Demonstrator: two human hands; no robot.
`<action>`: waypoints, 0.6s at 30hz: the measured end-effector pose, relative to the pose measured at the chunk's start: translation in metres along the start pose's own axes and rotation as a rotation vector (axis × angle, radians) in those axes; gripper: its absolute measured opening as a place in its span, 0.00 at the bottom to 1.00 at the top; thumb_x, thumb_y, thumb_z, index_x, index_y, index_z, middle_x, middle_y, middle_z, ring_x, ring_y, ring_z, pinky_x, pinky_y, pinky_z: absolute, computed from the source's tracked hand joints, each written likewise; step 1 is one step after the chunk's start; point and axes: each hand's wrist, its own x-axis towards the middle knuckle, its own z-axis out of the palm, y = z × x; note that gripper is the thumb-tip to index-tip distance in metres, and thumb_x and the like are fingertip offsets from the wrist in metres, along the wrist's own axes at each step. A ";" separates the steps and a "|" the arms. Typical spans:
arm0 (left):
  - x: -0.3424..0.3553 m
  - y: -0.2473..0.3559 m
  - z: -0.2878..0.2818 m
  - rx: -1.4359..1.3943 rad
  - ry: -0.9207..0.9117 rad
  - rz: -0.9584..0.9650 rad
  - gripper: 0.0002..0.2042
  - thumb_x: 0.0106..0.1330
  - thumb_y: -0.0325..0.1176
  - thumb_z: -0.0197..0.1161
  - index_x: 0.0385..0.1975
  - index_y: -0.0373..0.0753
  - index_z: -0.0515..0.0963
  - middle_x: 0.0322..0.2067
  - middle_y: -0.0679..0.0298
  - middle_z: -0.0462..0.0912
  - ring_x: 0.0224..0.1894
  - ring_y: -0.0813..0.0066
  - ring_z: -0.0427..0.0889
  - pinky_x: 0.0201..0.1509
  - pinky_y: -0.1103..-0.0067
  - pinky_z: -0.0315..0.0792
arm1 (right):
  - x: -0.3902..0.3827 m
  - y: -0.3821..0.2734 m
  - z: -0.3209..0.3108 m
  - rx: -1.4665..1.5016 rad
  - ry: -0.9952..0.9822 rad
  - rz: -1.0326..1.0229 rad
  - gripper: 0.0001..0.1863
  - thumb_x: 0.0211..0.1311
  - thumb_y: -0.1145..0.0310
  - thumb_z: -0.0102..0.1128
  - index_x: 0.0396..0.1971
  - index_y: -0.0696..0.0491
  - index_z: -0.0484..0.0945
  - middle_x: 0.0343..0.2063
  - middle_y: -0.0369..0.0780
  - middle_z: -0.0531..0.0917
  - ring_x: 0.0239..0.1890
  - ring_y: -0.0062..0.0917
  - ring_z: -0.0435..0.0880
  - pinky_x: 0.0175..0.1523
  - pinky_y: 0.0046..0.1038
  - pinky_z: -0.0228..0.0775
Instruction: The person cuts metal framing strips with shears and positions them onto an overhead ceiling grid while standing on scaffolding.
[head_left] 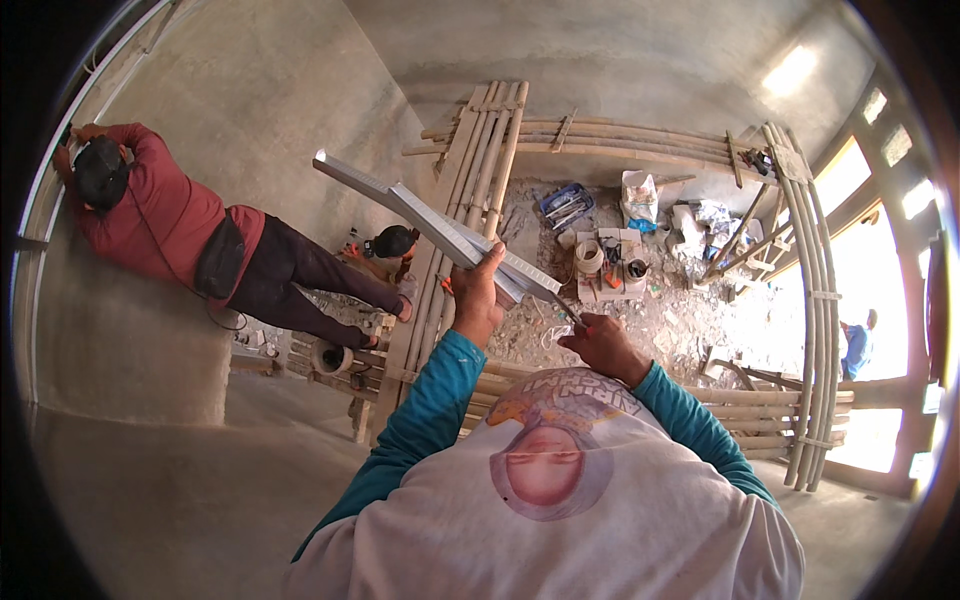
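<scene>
My left hand point(478, 295) is closed round a few silvery metal channel profiles point(440, 228), bundled together at chest height. They slant from the upper left down toward my right hand, and one has perforated or ribbed edges. My right hand point(605, 347) is closed on a slim dark metal tool that looks like tin snips point(568, 310). Its tip meets the lower right end of the profiles; whether the blades grip the metal I cannot tell. Both forearms are in teal sleeves.
Bamboo scaffolding point(812, 300) surrounds a rubble-strewn floor far below. A co-worker in red point(170, 220) stands on planks at left; another person point(390, 245) is lower down. Below are a blue crate point(567, 206), a pale bucket point(589, 257) and a white sack point(638, 197).
</scene>
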 end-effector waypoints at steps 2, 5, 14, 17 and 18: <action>-0.003 0.002 0.001 -0.009 -0.012 0.000 0.18 0.62 0.28 0.74 0.49 0.36 0.76 0.41 0.63 0.81 0.42 0.69 0.83 0.45 0.69 0.81 | -0.002 -0.008 -0.006 0.001 -0.049 0.017 0.22 0.61 0.51 0.71 0.35 0.58 0.81 0.28 0.50 0.85 0.35 0.48 0.87 0.42 0.45 0.78; -0.003 0.006 0.002 -0.005 -0.046 0.005 0.17 0.63 0.28 0.73 0.49 0.35 0.76 0.41 0.62 0.81 0.42 0.68 0.83 0.46 0.69 0.81 | -0.002 0.006 -0.003 -0.086 -0.056 -0.096 0.21 0.64 0.53 0.68 0.38 0.58 0.81 0.31 0.52 0.85 0.37 0.50 0.86 0.42 0.47 0.77; 0.013 0.031 -0.012 -0.018 -0.341 -0.048 0.22 0.65 0.29 0.70 0.58 0.34 0.75 0.46 0.55 0.82 0.49 0.55 0.87 0.47 0.62 0.85 | -0.022 -0.012 -0.046 0.152 -0.241 -0.123 0.15 0.67 0.56 0.68 0.38 0.54 0.82 0.29 0.47 0.85 0.32 0.37 0.86 0.41 0.40 0.75; 0.007 0.035 -0.008 -0.042 -0.422 -0.070 0.28 0.66 0.29 0.70 0.64 0.35 0.69 0.51 0.55 0.80 0.50 0.54 0.86 0.50 0.61 0.85 | -0.013 -0.027 -0.055 0.097 -0.303 -0.089 0.16 0.66 0.55 0.68 0.37 0.54 0.82 0.29 0.47 0.85 0.32 0.37 0.86 0.41 0.40 0.75; 0.009 0.036 -0.008 -0.045 -0.477 -0.081 0.34 0.65 0.29 0.70 0.70 0.36 0.62 0.54 0.56 0.78 0.50 0.54 0.85 0.52 0.60 0.84 | -0.008 -0.028 -0.053 0.101 -0.327 -0.044 0.16 0.66 0.55 0.68 0.37 0.54 0.82 0.29 0.48 0.85 0.33 0.38 0.86 0.41 0.40 0.75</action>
